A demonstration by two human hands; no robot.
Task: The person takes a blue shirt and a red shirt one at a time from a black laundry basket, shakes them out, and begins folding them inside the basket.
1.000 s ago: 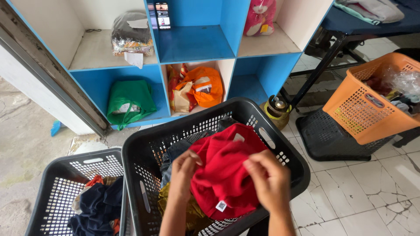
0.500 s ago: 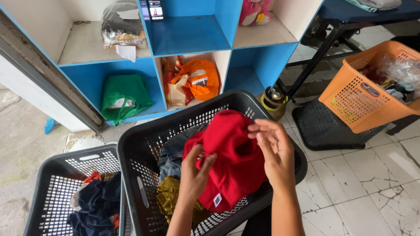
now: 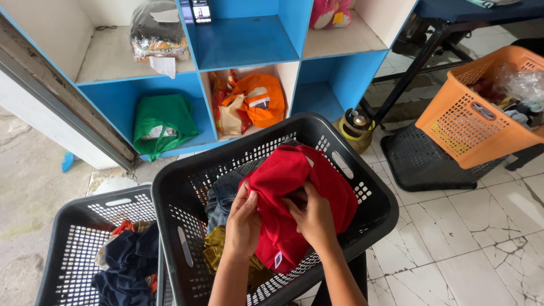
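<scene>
Two hands gather a red garment [image 3: 294, 198] above the black laundry basket [image 3: 362, 187].

Both the left hand [image 3: 243, 221] and the right hand [image 3: 311, 218] are closed in a pinch on bunched folds near the cloth's middle, fingers curled into the fabric, holding it just over the basket's opening, above a dark denim piece [image 3: 222, 195] and an olive cloth [image 3: 218, 249] lying inside. The garment looks soft, light and limp; it should sag wherever it is unsupported, so a hem, seam or shoulder edge would give a surer hold than the loose middle. Its long axis runs roughly from the upper right, near the far rim, down toward the person, where a small white tag [image 3: 278, 260] hangs at the low end. Which end is the collar is hard to tell, since the folds hide it.
</scene>
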